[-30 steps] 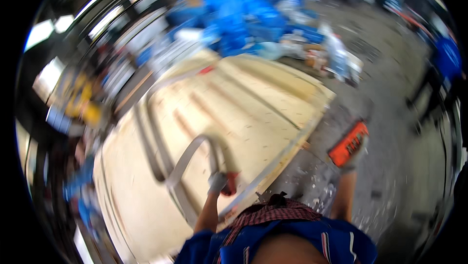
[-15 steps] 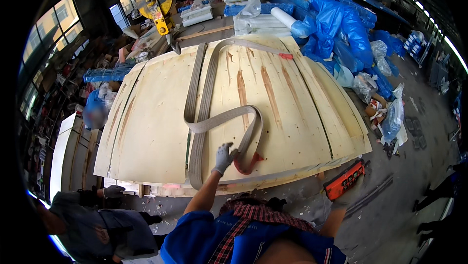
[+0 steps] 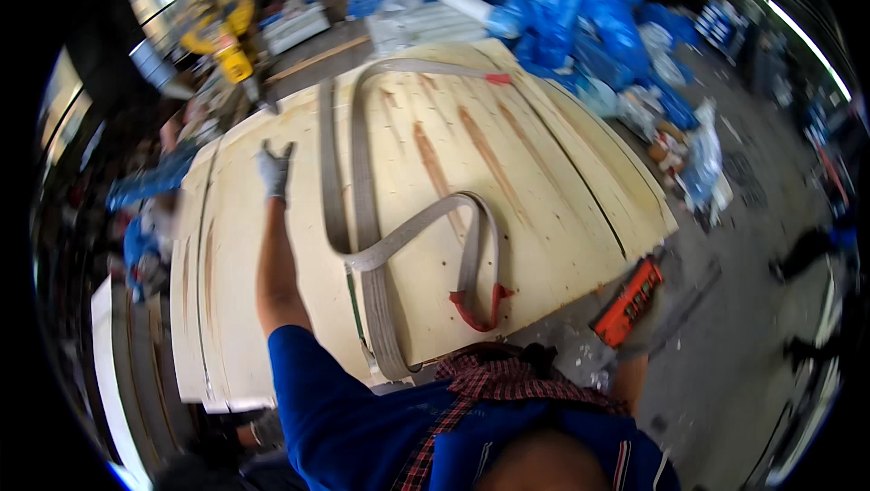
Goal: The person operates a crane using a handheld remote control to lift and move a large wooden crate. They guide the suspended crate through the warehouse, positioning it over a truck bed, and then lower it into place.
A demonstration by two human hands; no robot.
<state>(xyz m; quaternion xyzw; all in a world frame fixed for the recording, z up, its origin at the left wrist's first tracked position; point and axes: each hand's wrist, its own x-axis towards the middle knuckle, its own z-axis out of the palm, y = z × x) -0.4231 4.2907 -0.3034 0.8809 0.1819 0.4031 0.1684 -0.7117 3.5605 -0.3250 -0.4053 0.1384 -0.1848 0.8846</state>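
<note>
My left hand, in a grey glove, reaches far over the stack of pale plywood sheets with thumb and fingers apart and nothing in it. Beyond it hangs the yellow crane hook block, its hook blurred near the stack's far left edge. A grey webbing sling lies in loops across the plywood, with red end loops at the near side. Beside the stack's right front corner, my right hand holds an orange crane remote control; its fingers are partly hidden and blurred.
A co-worker's gloved hand shows at the lower left, by the stack's near edge. Blue plastic sheeting and wrapped white bundles lie behind. Clear plastic waste litters the floor at right. Another person's legs show at far right.
My left hand has moved from beside the sling's red end, forward and left toward the hook. The view has shifted and turned. My right hand still has the remote control.
</note>
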